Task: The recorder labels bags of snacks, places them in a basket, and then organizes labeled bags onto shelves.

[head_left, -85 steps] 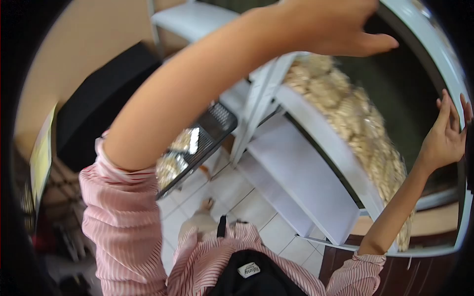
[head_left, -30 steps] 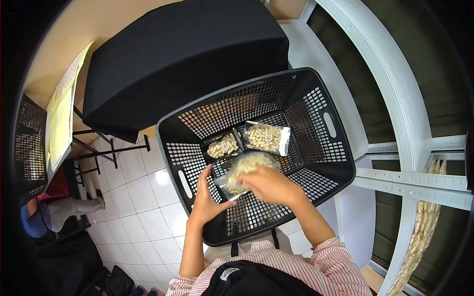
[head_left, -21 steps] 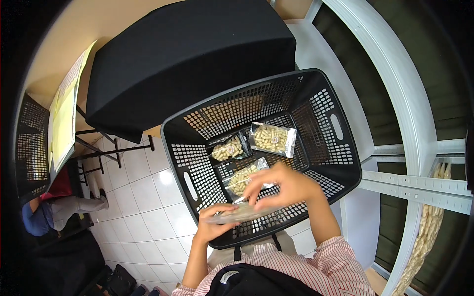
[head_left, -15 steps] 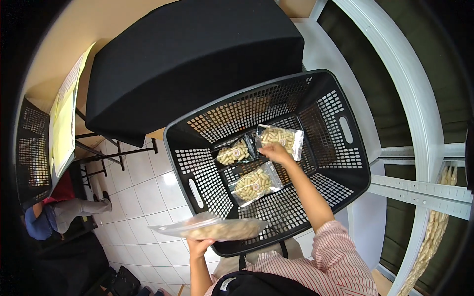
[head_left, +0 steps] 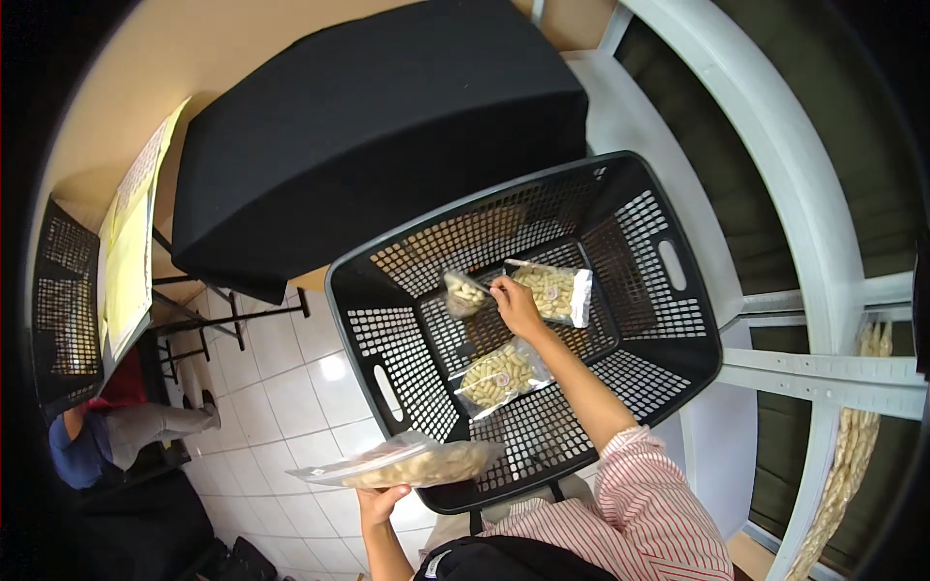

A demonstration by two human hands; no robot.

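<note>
In my left hand [head_left: 384, 504] is a clear zip bag [head_left: 417, 467] of pale, stubby pieces, held nearly flat over the near left rim of a black basket [head_left: 528, 196]. It may be more than one bag; I cannot tell. Reaching inside, my right hand [head_left: 516, 304] pinches the edge of a smaller clear bag [head_left: 465, 293] of similar pieces, tilted up and slightly blurred. Just right of those fingers a second bag [head_left: 550, 293] lies on the basket floor. Nearer to me lies a third bag [head_left: 502, 376], with a small round label.
A table under black cloth [head_left: 378, 116] stands beyond the basket. At far left are a yellow sheet [head_left: 131, 242], another black basket [head_left: 63, 290] and a person in grey trousers [head_left: 145, 426]. White metal framing [head_left: 814, 382] runs along the right. The floor is white tile [head_left: 281, 407].
My right hand has moved left from the far right bag to the left one and lifted its edge. The bag in my left hand has shifted slightly left and down.
</note>
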